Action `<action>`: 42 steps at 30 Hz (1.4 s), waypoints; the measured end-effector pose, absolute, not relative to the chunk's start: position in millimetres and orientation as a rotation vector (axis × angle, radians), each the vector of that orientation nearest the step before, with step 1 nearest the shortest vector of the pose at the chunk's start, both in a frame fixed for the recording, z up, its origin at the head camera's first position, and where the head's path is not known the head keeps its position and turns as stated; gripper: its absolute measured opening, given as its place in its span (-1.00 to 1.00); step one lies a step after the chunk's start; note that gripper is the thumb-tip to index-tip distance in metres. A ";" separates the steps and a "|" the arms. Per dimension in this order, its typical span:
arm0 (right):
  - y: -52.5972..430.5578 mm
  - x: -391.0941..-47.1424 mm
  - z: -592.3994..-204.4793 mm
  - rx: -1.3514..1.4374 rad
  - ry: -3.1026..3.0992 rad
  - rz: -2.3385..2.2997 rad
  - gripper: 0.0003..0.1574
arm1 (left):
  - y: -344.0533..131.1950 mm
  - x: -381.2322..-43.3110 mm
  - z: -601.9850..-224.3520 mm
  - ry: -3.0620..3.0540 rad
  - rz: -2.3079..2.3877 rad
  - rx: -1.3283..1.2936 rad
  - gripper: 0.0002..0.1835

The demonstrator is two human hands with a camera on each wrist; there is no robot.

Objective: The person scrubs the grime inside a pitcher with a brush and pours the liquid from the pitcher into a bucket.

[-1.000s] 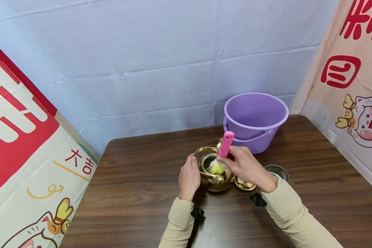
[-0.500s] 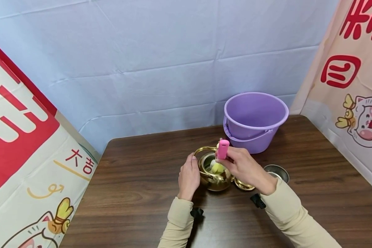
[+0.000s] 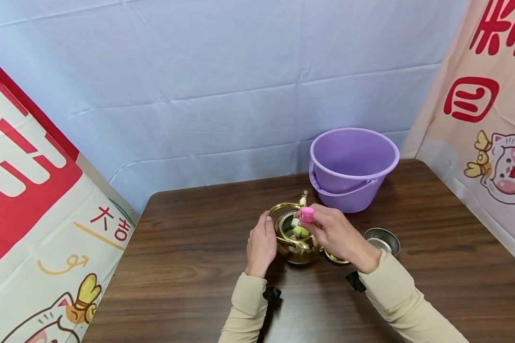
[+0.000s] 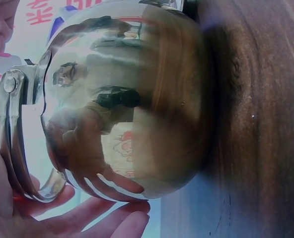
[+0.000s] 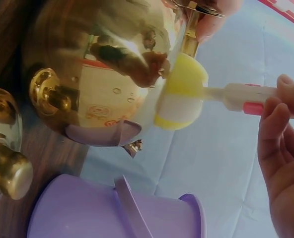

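Observation:
A shiny gold kettle [image 3: 298, 255] stands on the wooden table with its mouth uncovered. My left hand [image 3: 262, 243] holds the kettle's raised handle [image 4: 18, 134] at the left, fingertips against the round body [image 4: 132, 109] in the left wrist view. My right hand [image 3: 336, 233] pinches the pink and white handle of a sponge brush [image 5: 246, 97]. The brush's yellow and white sponge head [image 5: 184, 94] sits at the kettle's mouth, partly inside it. In the head view the pink handle end points toward me.
A gold lid [image 3: 335, 257] lies right of the kettle, partly behind my right hand. Beyond it is a round metal strainer [image 3: 384, 238]. A purple bucket [image 3: 347, 200] stands behind, close to the kettle's spout [image 3: 303, 197]. A pale cloth wall [image 3: 223, 128] borders the table's back edge.
The brush's pink handle has tipped from upright to point toward me, and my right hand has shifted slightly. The sponge head stays at the kettle's mouth. My left hand and the kettle look unmoved.

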State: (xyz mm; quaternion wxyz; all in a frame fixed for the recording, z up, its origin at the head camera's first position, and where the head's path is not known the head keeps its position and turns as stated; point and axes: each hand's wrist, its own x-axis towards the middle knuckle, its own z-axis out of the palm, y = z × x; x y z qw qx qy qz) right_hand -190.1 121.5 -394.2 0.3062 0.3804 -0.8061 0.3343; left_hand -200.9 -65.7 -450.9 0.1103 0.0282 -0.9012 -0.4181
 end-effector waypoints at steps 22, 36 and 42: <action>122.3 -186.0 -400.8 0.986 -2.039 0.841 -0.65 | -66.0 -202.2 -450.3 -2.655 -1.227 0.077 -0.51; 120.3 -184.2 -406.2 0.932 -2.040 0.854 -0.65 | -65.9 -201.9 -450.1 -2.660 -1.239 0.067 -0.51; 119.8 -184.3 -410.4 0.929 -2.045 0.853 -0.77 | -66.0 -202.4 -450.4 -2.662 -1.225 0.057 -0.51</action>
